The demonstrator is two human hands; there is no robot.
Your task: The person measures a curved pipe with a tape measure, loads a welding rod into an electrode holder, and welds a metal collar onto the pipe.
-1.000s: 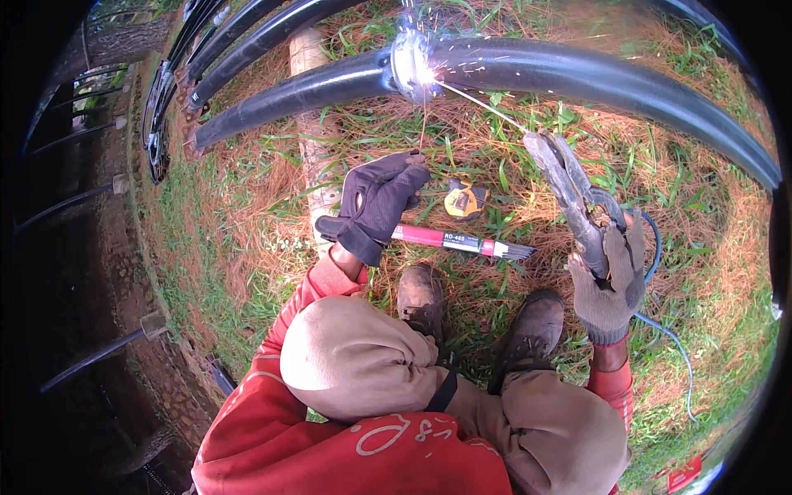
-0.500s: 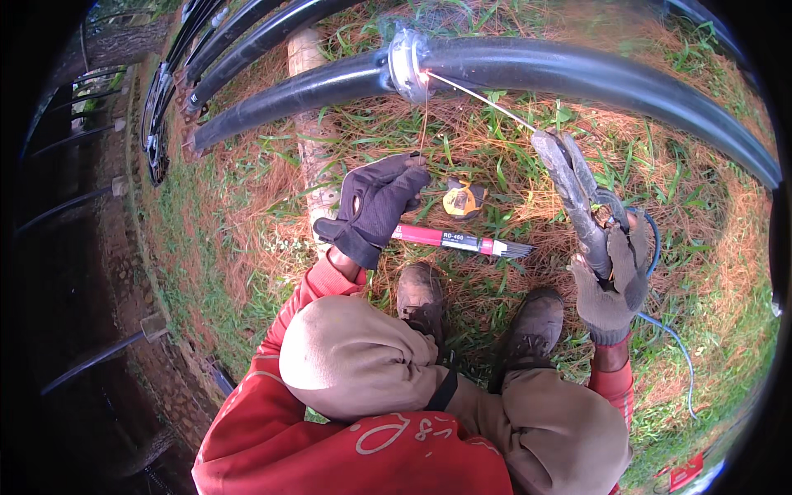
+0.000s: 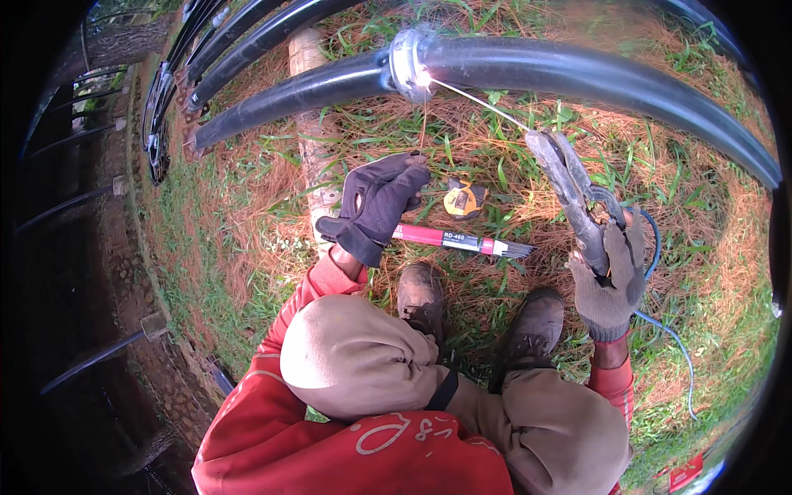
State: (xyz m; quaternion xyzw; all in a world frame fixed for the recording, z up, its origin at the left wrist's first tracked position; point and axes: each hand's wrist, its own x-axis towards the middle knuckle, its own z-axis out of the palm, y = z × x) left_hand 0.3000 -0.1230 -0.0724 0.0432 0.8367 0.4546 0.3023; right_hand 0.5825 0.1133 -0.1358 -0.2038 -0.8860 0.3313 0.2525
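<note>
My gloved right hand [image 3: 615,285] is closed around a dark electrode holder [image 3: 568,198]. A pale welding electrode [image 3: 483,102] runs from its jaws up to the grey ring-shaped joint [image 3: 406,66] on a black pipe [image 3: 577,70]. A bright arc glows where the electrode meets the lower right side of the joint, with some smoke above. My left hand [image 3: 381,198], in a dark glove, has its fingers pinched on a thin brownish rod [image 3: 424,132] reaching up toward the joint's underside. Whether that rod touches the joint is hard to tell.
Between my hands lie a yellow and black tape measure [image 3: 464,200] and a red pack of electrodes [image 3: 433,235]. A log [image 3: 313,148] passes under the pipe. More black pipes [image 3: 247,49] lie upper left; a blue cable [image 3: 672,334] trails at right. My boots [image 3: 421,297] stand on grass.
My right hand and the electrode holder have shifted slightly left, nearer the joint. The glow at the electrode's tip is brighter. My left hand has hardly moved.
</note>
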